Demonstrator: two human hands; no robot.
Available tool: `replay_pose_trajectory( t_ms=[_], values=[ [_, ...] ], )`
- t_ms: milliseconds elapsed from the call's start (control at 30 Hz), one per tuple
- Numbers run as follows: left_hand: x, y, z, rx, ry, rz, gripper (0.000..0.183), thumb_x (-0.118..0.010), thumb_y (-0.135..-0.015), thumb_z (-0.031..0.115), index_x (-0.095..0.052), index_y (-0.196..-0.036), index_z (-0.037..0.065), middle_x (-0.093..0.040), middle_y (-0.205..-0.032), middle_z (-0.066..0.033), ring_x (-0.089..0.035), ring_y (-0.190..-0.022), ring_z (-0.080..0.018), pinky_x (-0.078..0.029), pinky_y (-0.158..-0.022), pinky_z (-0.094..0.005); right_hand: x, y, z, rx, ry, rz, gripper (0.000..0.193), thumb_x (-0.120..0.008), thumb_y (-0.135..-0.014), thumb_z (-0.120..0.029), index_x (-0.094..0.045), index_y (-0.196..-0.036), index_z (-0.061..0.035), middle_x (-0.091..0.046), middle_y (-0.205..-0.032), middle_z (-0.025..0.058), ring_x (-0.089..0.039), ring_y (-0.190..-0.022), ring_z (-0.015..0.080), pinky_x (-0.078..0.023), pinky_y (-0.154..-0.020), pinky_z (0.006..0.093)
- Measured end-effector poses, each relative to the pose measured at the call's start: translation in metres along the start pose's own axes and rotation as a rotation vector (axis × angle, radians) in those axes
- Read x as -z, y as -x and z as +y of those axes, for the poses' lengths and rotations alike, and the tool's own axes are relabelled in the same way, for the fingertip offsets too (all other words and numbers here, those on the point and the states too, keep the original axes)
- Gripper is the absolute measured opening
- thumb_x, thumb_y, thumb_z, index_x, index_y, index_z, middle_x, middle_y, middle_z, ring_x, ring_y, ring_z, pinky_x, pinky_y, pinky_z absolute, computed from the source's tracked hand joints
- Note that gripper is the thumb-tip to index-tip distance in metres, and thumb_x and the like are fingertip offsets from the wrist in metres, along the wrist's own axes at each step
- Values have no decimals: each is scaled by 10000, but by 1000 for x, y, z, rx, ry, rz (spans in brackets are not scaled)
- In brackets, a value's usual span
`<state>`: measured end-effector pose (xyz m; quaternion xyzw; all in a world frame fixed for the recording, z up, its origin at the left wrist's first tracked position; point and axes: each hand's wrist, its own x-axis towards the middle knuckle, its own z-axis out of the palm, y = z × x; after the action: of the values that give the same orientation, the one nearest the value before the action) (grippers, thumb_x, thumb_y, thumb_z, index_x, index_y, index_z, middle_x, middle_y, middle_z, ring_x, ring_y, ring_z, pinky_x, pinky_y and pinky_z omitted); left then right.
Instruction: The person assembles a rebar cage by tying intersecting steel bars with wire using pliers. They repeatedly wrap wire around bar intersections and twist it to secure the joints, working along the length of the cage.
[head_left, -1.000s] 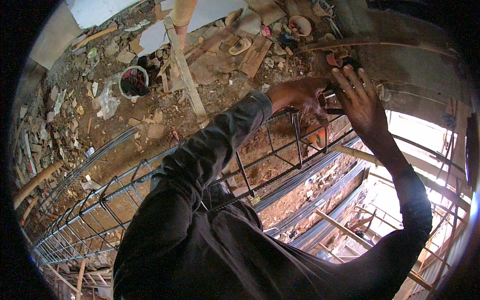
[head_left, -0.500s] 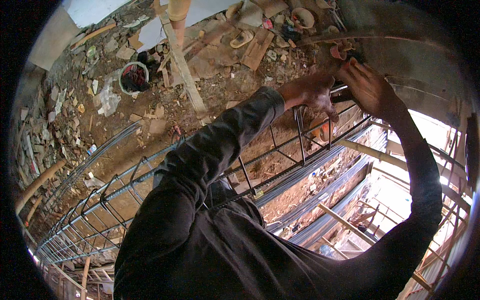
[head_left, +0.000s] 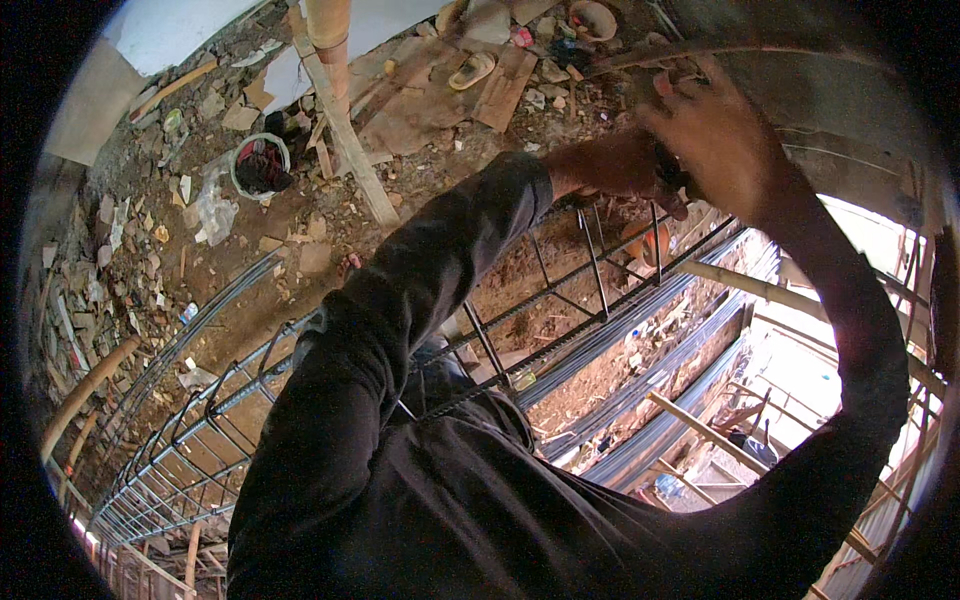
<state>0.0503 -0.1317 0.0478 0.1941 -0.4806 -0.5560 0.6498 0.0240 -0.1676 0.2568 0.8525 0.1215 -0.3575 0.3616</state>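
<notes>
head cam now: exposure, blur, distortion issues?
Head view: sky gap at lower right blown out; the dark sleeve is underexposed, filling the lower middle; left hand and right hand slightly soft, shaded; rebar cage bows with fisheye; black vignette rings the frame.

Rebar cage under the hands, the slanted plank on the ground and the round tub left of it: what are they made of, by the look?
Rebar cage: steel, by the look; thin dark bars and bent ties, dull, possibly rusted.
Slanted plank: raw timber, pale, unpainted, straight-edged.
Round tub: likely plastic or rubber; a pale thin rim around a dark inside, too small to tell.
Both hands meet at the cage's top bar.
</notes>
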Motion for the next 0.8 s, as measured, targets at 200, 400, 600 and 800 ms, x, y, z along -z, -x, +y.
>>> replay_pose_trajectory(
  t_ms=[200, 400, 600, 800],
  values=[
    [16, 8, 26, 269, 140, -95, 132, -818, -926, 170, -776, -959, 50, -620, -685, 10, -549, -576, -86, -454, -527, -297, -62, 4, -5, 81, -388, 560, 582, -734, -866, -239, -612, -1428, -156, -621, -1423, 128, -548, -1401, 266, -435, -1196, 442],
    [21, 17, 53, 237, 201, -190, 270, -870, -872, 224, -772, -1048, 44, -696, -779, -22, -638, -647, -123, -530, -597, -307, -78, -8, 3, -54, 32, 318, 535, -729, -870, -230, -622, -1383, -122, -662, -1273, 148, -651, -1216, 292, -520, -1042, 484],
    [11, -1, 19, 2, -462, 213, 650, -961, -731, 387, -717, -1236, 59, -742, -1151, -157, -703, -1074, -314, -557, -955, -446, -66, -19, 18, -14, -311, 37, 270, -753, -831, -141, -728, -1060, -1, -730, -884, 200, -748, -803, 355, -608, -765, 484],
    [-9, -8, -17, -249, -840, 490, 625, -873, -794, 393, -690, -1297, 69, -740, -1159, -203, -700, -1099, -383, -548, -1004, -485, -17, -34, 34, 108, -427, -463, 398, -826, -744, -160, -730, -1092, 8, -749, -900, 193, -753, -827, 348, -602, -809, 479]
  ],
)
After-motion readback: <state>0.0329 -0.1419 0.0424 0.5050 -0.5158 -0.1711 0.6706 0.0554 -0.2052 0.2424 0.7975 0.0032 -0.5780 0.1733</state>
